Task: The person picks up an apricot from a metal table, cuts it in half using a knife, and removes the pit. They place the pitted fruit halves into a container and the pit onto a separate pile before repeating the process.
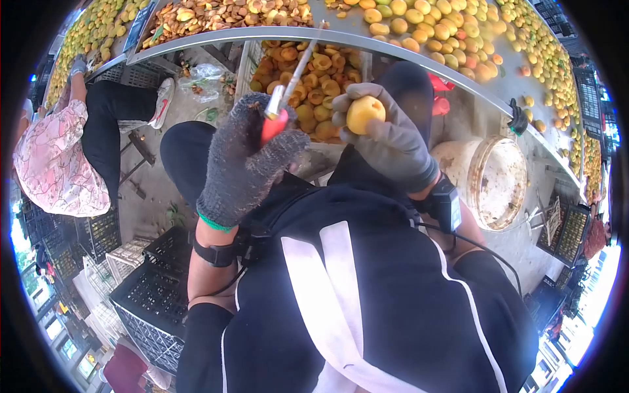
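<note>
My left hand (244, 154), in a dark grey knit glove with a green cuff, is wrapped round the red handle of a tool (274, 126). A long, thin metal shaft runs up from the handle toward the table edge. My right hand (393, 137), in a grey glove, grips a yellow apricot (365, 115) with a small dark spot near its top. Both hands are above my lap, a short way apart. Just beyond them, a pale crate (246, 65) full of halved apricots stands below the table edge.
A metal-edged table (419, 60) carries whole apricots (452, 33) and a heap of brown pits and scraps (223, 16). To the right lies a stained white bucket (501, 183); at the left are black crates (147, 308) and a seated person (62, 160).
</note>
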Demonstrator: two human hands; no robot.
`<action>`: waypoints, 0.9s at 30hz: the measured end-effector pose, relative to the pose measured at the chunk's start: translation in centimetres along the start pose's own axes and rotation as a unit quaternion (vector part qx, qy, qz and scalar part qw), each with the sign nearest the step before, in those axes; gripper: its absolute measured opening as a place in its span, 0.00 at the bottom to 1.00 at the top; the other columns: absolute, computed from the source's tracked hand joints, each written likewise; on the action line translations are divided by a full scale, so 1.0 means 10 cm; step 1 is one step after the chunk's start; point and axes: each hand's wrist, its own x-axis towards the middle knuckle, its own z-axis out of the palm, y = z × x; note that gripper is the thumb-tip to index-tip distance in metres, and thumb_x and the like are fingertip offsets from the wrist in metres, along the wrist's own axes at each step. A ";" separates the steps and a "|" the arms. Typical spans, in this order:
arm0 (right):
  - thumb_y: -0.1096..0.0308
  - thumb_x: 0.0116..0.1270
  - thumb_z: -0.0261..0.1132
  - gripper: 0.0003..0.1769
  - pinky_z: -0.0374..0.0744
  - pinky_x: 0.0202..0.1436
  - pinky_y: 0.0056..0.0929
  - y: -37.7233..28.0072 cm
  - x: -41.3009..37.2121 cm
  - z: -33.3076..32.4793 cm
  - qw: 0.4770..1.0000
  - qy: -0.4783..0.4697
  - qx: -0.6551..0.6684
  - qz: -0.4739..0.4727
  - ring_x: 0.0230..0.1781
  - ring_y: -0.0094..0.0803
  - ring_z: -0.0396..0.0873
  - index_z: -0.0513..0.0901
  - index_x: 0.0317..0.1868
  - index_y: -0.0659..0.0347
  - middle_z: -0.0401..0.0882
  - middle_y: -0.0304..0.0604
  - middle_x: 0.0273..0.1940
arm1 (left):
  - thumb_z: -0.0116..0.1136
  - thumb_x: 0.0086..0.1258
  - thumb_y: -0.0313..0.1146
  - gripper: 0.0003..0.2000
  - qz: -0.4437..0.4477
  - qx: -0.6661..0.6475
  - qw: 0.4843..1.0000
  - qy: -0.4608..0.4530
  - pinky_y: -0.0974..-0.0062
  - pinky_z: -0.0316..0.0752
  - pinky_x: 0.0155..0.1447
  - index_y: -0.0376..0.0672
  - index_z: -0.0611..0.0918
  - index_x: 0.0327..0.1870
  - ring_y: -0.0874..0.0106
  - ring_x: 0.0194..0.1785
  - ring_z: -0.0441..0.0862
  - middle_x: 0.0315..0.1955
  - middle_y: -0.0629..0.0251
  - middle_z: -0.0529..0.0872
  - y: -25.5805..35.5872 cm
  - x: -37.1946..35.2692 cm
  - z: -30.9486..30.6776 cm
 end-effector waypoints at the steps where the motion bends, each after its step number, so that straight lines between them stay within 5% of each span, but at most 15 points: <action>1: 0.72 0.63 0.64 0.27 0.74 0.62 0.32 0.01 -0.01 -0.03 0.998 -0.016 -0.057 -0.034 0.58 0.38 0.75 0.68 0.63 0.63 0.72 0.46 0.58 | 0.69 0.64 0.31 0.20 0.003 -0.030 0.999 -0.014 0.80 0.73 0.29 0.35 0.75 0.53 0.80 0.26 0.77 0.30 0.65 0.79 0.00 0.00 0.01; 2: 0.72 0.63 0.64 0.27 0.74 0.62 0.32 -0.01 -0.02 -0.01 0.998 -0.015 -0.058 -0.034 0.58 0.38 0.75 0.68 0.63 0.63 0.72 0.46 0.58 | 0.69 0.64 0.31 0.20 0.002 -0.031 0.999 -0.014 0.80 0.73 0.29 0.35 0.75 0.53 0.80 0.26 0.77 0.30 0.65 0.79 -0.05 0.02 0.01; 4: 0.78 0.58 0.64 0.28 0.73 0.58 0.28 -0.08 -0.04 0.07 0.991 0.011 -0.133 -0.020 0.54 0.34 0.75 0.70 0.60 0.63 0.72 0.45 0.58 | 0.71 0.62 0.37 0.20 0.170 0.208 0.963 -0.023 0.73 0.77 0.36 0.33 0.78 0.47 0.70 0.30 0.82 0.30 0.58 0.82 -0.19 0.04 0.00; 7: 0.84 0.52 0.65 0.30 0.72 0.58 0.29 -0.10 -0.08 0.13 0.980 0.034 -0.197 -0.019 0.52 0.32 0.75 0.71 0.58 0.62 0.72 0.44 0.57 | 0.72 0.59 0.42 0.21 0.154 0.373 0.913 -0.052 0.69 0.78 0.40 0.33 0.80 0.44 0.59 0.35 0.85 0.31 0.50 0.83 -0.21 -0.01 0.00; 9: 0.84 0.52 0.65 0.28 0.73 0.58 0.28 -0.07 -0.06 0.16 0.979 0.015 -0.200 -0.040 0.52 0.30 0.75 0.72 0.56 0.62 0.74 0.43 0.53 | 0.72 0.59 0.44 0.21 0.103 0.371 0.920 -0.072 0.67 0.77 0.41 0.36 0.82 0.44 0.54 0.37 0.84 0.32 0.47 0.83 -0.18 -0.04 -0.02; 12: 0.84 0.53 0.66 0.27 0.74 0.59 0.28 -0.03 -0.04 0.15 0.979 -0.008 -0.195 -0.052 0.52 0.30 0.76 0.74 0.55 0.61 0.76 0.41 0.50 | 0.71 0.60 0.43 0.20 0.053 0.302 0.942 -0.138 0.66 0.76 0.39 0.37 0.82 0.45 0.55 0.35 0.84 0.31 0.50 0.83 -0.21 -0.05 -0.05; 18: 0.79 0.58 0.66 0.26 0.72 0.66 0.39 0.04 -0.02 0.20 0.996 -0.045 -0.076 -0.012 0.62 0.39 0.73 0.72 0.58 0.61 0.77 0.45 0.53 | 0.66 0.66 0.43 0.19 0.157 0.289 0.927 -0.182 0.71 0.75 0.32 0.38 0.80 0.49 0.65 0.25 0.81 0.28 0.57 0.84 -0.35 0.00 -0.08; 20: 0.75 0.61 0.66 0.26 0.70 0.69 0.44 0.08 -0.01 0.21 0.998 -0.050 -0.027 0.000 0.65 0.43 0.71 0.71 0.60 0.62 0.77 0.46 0.54 | 0.61 0.71 0.44 0.18 -0.177 0.149 0.952 -0.199 0.78 0.71 0.26 0.38 0.79 0.52 0.75 0.21 0.78 0.28 0.62 0.84 -0.23 -0.02 -0.05; 22: 0.64 0.67 0.63 0.27 0.64 0.73 0.50 0.10 0.01 0.21 0.985 0.005 0.165 0.054 0.68 0.48 0.68 0.68 0.64 0.62 0.77 0.47 0.56 | 0.58 0.73 0.43 0.17 -0.170 0.094 0.964 -0.184 0.81 0.70 0.25 0.38 0.78 0.51 0.79 0.20 0.76 0.28 0.64 0.82 -0.29 -0.03 -0.07; 27: 0.61 0.71 0.60 0.27 0.60 0.75 0.51 0.11 0.05 0.14 0.976 -0.028 0.211 0.035 0.68 0.49 0.68 0.66 0.66 0.63 0.77 0.47 0.57 | 0.53 0.76 0.45 0.17 -0.147 -0.087 0.980 -0.103 0.84 0.65 0.20 0.37 0.78 0.43 0.79 0.15 0.71 0.16 0.70 0.73 -0.29 -0.07 0.01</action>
